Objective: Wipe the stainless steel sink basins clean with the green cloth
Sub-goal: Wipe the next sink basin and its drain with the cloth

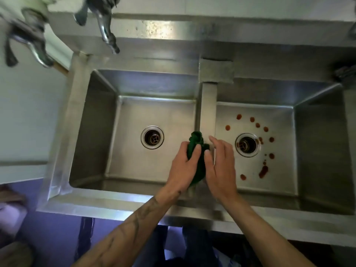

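- Over the divider (209,105) between the two basins, toward the near edge of the sink (115,201): green cloth (198,158), bunched into a dark wad; contact with the steel cannot be told.
- Left hand (183,168) wrapped round the cloth's left side, fingers (184,146) clamped on it.
- Right hand (220,168) just beside, thumb against the cloth's right side, fingers (215,141) apart and fairly straight, gripping nothing.
- In the left basin (134,116): round drain (152,137) mid-floor.
- In the right basin (279,170): red-brown spots (257,125) ringed around the second drain (247,145), a longer smear (263,172) toward the near edge.
- Above the sink's far left corner: tap (107,31) and second tap (36,51), both blurred.
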`<state>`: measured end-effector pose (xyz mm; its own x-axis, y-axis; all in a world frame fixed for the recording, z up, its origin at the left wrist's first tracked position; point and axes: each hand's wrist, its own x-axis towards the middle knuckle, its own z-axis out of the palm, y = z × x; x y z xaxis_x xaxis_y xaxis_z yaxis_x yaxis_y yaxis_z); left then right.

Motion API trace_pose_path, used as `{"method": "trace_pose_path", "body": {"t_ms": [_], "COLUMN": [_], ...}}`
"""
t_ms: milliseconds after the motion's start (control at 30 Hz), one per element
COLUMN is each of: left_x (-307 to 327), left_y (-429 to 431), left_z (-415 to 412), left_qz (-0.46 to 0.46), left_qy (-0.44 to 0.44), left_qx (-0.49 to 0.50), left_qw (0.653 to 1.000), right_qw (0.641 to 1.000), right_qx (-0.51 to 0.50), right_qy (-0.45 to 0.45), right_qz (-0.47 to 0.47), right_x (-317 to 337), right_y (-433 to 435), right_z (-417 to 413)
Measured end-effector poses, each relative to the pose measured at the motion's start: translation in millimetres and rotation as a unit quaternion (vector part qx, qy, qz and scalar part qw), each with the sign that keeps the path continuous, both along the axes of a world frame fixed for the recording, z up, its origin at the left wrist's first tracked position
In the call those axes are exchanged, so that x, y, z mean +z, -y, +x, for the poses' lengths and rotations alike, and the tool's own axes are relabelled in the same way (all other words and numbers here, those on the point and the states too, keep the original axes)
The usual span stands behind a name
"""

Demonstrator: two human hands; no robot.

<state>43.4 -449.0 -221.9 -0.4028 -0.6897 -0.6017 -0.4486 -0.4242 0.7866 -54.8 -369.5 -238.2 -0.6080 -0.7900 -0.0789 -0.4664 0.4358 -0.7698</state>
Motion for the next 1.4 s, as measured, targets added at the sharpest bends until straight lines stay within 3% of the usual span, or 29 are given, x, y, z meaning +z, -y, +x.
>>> {"method": "trace_pose_path", "body": {"t_ms": [100,267,367,433,567,767,933,1033,1133,1300,1400], "left_x": [17.8,33.4,35.5,32.9,19.1,-12.6,-42.4,-56.7,-63.8,-67.9,-73.0], "left_y": [-6.9,-15.7,-14.1,-13.1,4.5,33.9,36.8,29.8,24.8,25.9,25.9], "left_z": [-21.3,-51.6,-65.3,-71.4,-76.0,-80.0,-97.4,-106.7,-110.3,-111.0,-111.5], "left_qz": [0.011,0.113,0.107,0.057,-0.152,-0.348,-0.392,-0.412,-0.441,-0.463,-0.482], "left_qy": [-0.020,-0.065,-0.057,-0.037,0.029,0.136,0.200,0.240,0.272,0.295,0.294], "left_qx": [-0.007,-0.035,-0.107,-0.156,-0.170,-0.172,-0.150,-0.141,-0.133,-0.148,-0.140], "left_qw": [1.000,0.991,0.987,0.985,0.973,0.912,0.885,0.868,0.845,0.823,0.813], "right_qw": [0.999,0.997,0.993,0.992,0.990,0.993,0.998,0.993,0.982,0.969,0.957], "right_qx": [0.025,-0.042,-0.087,-0.110,-0.139,-0.110,-0.053,-0.031,-0.035,0.063,0.117], "right_qy": [0.030,0.068,0.077,0.061,0.022,0.027,0.015,0.027,-0.048,-0.188,-0.216], "right_qz": [-0.009,0.005,-0.007,-0.013,0.017,0.043,0.037,0.107,0.180,0.147,0.154], "right_x": [11.6,18.8,16.2,8.9,-10.8,-48.1,-101.0,-135.1,-159.4,-186.6,-209.4], "right_y": [-16.4,-29.3,-30.7,-28.9,-18.4,22.5,63.1,71.0,69.8,77.5,96.3], "right_z": [-7.1,-25.2,-39.2,-47.3,-73.6,-125.5,-170.9,-195.4,-208.0,-206.7,-197.0]}}
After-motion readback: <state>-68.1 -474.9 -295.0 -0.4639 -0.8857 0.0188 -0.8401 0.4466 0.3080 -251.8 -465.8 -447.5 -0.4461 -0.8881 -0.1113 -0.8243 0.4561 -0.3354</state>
